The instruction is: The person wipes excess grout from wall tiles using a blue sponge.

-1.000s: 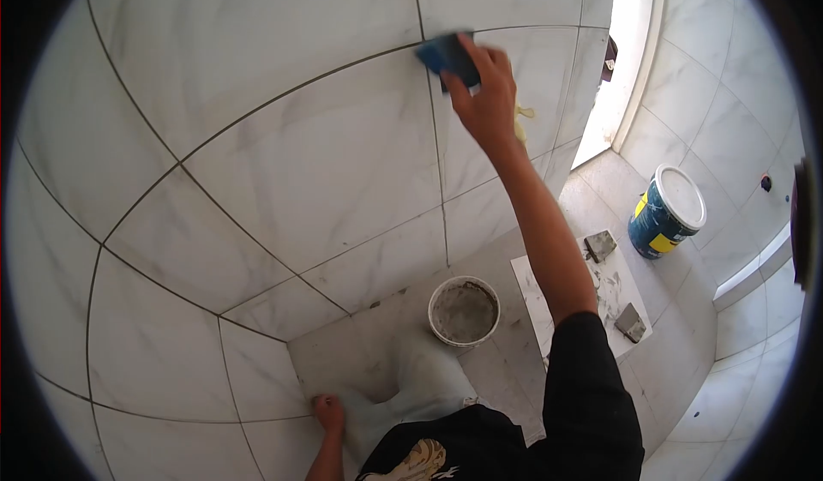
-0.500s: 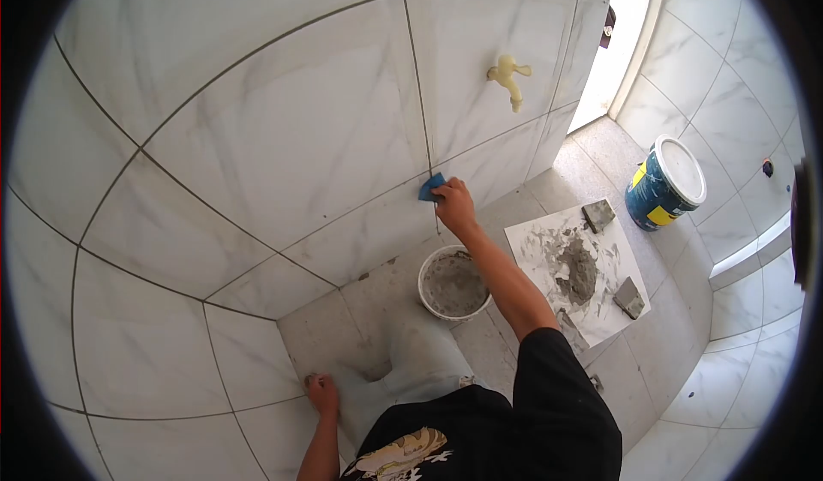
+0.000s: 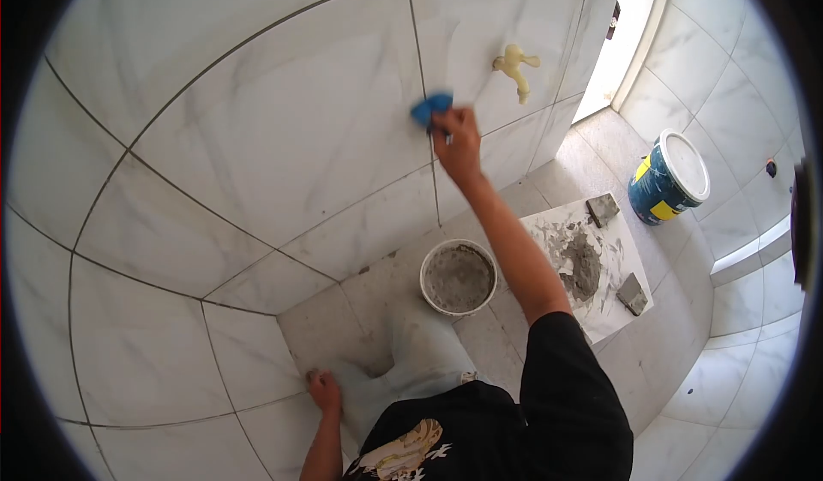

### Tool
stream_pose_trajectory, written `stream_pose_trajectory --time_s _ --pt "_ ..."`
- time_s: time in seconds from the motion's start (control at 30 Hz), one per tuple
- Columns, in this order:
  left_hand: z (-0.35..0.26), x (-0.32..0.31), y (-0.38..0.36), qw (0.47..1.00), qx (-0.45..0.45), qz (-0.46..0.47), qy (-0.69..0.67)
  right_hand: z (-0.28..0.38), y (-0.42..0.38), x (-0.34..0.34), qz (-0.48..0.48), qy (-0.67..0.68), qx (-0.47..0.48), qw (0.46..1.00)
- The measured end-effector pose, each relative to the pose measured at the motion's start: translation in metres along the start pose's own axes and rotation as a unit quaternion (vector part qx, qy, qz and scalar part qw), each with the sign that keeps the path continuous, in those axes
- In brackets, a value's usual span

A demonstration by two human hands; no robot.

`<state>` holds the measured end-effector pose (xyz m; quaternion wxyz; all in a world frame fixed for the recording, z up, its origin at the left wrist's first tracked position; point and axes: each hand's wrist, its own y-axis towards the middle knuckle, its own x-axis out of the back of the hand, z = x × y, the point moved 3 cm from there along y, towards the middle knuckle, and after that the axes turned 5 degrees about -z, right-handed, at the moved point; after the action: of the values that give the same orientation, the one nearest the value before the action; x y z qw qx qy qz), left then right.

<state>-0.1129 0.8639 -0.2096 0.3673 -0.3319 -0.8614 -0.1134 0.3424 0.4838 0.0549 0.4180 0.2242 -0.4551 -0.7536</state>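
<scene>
My right hand (image 3: 459, 144) is closed on a small blue scraper (image 3: 431, 108), which lies against the tiled wall (image 3: 330, 104) at the dark vertical joint. The scraper is slightly smeared by motion. Low on the left, my left hand (image 3: 324, 391) rests curled by my knee, near the wall. Its fingers are closed, and a small greyish bit shows at their tips that I cannot make out. A white-rimmed bucket (image 3: 459, 277) of grey paste stands on the floor below my right forearm.
A yellowish tap (image 3: 514, 71) sticks out of the wall right of my right hand. On the floor, a white board (image 3: 536, 224) bears a grey mortar heap (image 3: 583, 267) and dirty blocks (image 3: 633, 295). A lidded blue paint bucket (image 3: 664, 181) stands behind it, near the doorway.
My right hand has moved up the wall along the vertical joint with the blue scraper, from the lower horizontal joint to beside the tap. My left hand has stayed by my knee.
</scene>
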Motion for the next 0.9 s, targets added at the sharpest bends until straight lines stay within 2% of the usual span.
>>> stream_pose_trajectory --time_s 0.07,0.1,0.13,0.2,0.27,0.3,0.33,0.37,0.43,0.5,0.57,0.63,0.67,0.7,0.73,0.8,0.83,0.9 --pt "0.000 0.001 0.000 1.000 -0.012 -0.004 0.007 -0.040 -0.078 -0.002 0.087 -0.051 -0.062 0.993" --pt "0.001 0.001 0.001 0.999 -0.029 -0.005 0.017 -0.060 -0.104 0.004 0.167 -0.094 -0.068 0.979" --pt "0.008 0.002 0.000 0.999 -0.031 -0.007 0.016 -0.055 -0.108 0.017 0.165 -0.093 -0.067 0.980" --pt "0.017 -0.006 0.010 0.997 -0.061 -0.023 0.049 -0.047 -0.088 0.029 0.189 -0.036 -0.184 0.964" --pt "0.017 -0.007 0.012 0.998 -0.048 -0.021 0.033 0.014 -0.003 0.043 0.086 -0.007 -0.087 0.992" --pt "0.019 -0.005 0.009 0.999 -0.032 -0.013 0.021 0.050 0.044 0.049 0.006 0.025 -0.013 1.000" --pt "0.027 -0.005 0.009 0.999 -0.031 -0.013 0.025 0.081 0.091 0.053 -0.025 0.020 0.069 0.997" --pt "0.037 -0.011 0.013 1.000 -0.021 -0.014 0.016 0.106 0.127 0.055 -0.068 0.003 0.086 0.994" --pt "0.036 -0.010 0.014 1.000 -0.013 -0.016 0.010 0.136 0.188 0.049 -0.094 -0.005 0.186 0.978" --pt "0.018 -0.005 0.006 0.998 -0.025 -0.035 0.050 0.138 0.215 0.030 -0.079 0.000 0.170 0.982" --pt "0.008 0.000 -0.001 0.998 -0.031 -0.035 0.043 0.121 0.195 0.010 -0.065 0.008 0.165 0.984" --pt "-0.002 0.000 -0.001 0.998 -0.038 -0.038 0.028 0.090 0.134 -0.008 -0.030 0.000 0.162 0.986" --pt "-0.004 0.000 -0.001 1.000 0.015 -0.014 0.002 0.073 0.090 -0.012 -0.003 -0.020 0.165 0.986" --pt "-0.002 0.001 -0.001 0.997 0.068 0.011 -0.022 0.053 0.042 -0.014 0.045 -0.010 0.130 0.990" --pt "0.006 0.000 0.000 0.997 0.071 0.010 -0.021 0.031 -0.001 -0.010 0.113 -0.036 0.115 0.986" --pt "0.028 -0.009 0.007 0.999 -0.026 -0.031 -0.030 -0.014 -0.062 0.004 0.350 -0.135 0.011 0.927" --pt "0.033 -0.009 0.011 0.998 -0.031 -0.033 -0.035 -0.011 -0.052 0.009 0.345 -0.137 0.016 0.928" --pt "0.041 -0.014 0.017 1.000 0.003 -0.022 0.014 0.008 -0.009 0.034 0.199 -0.067 -0.044 0.977"
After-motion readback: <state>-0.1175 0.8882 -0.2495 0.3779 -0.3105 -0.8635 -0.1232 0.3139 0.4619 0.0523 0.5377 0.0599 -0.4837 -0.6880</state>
